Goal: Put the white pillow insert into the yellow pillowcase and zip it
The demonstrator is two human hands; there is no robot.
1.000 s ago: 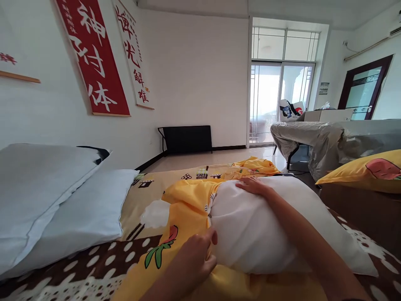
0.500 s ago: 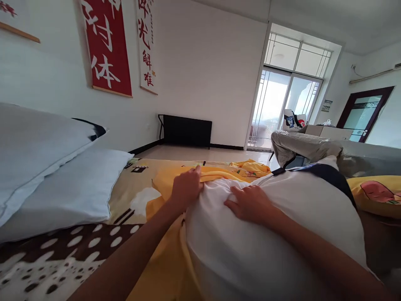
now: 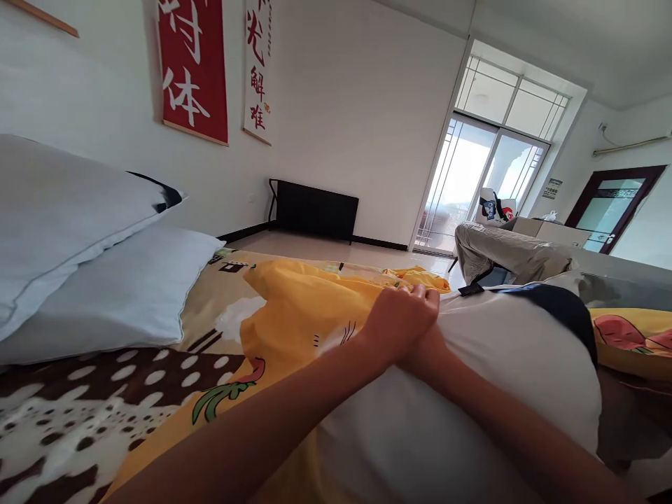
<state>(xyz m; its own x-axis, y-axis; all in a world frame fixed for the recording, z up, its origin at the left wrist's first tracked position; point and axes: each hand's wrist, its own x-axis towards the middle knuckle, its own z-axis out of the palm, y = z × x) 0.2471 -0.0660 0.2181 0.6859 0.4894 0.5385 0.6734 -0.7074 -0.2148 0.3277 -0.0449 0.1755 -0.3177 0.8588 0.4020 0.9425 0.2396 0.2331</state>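
A plump white pillow (image 3: pixel 504 357) with a dark band lies before me, and a yellow printed pillowcase (image 3: pixel 294 301) covers its left part. My left hand (image 3: pixel 396 318) is closed on the pillowcase's edge at the upper middle of the pillow. Directly beneath it is my right hand (image 3: pixel 426 343), resting against the pillow; its fingers are mostly hidden by the left hand. A carrot-like print and thin black lines show on the yellow cloth.
Two white pillows (image 3: pixel 110 280) are stacked at the left on a brown and beige patterned blanket (image 3: pixel 162 371). Another yellow printed cloth (image 3: pixel 630 329) lies at the right. Beyond are a black folded panel (image 3: pixel 315 213) by the wall and a covered sofa (image 3: pixel 525 252).
My left hand has moved right with the pillowcase edge, drawing yellow cloth over more of the pillow, and now overlaps my right hand. The view has tilted slightly.
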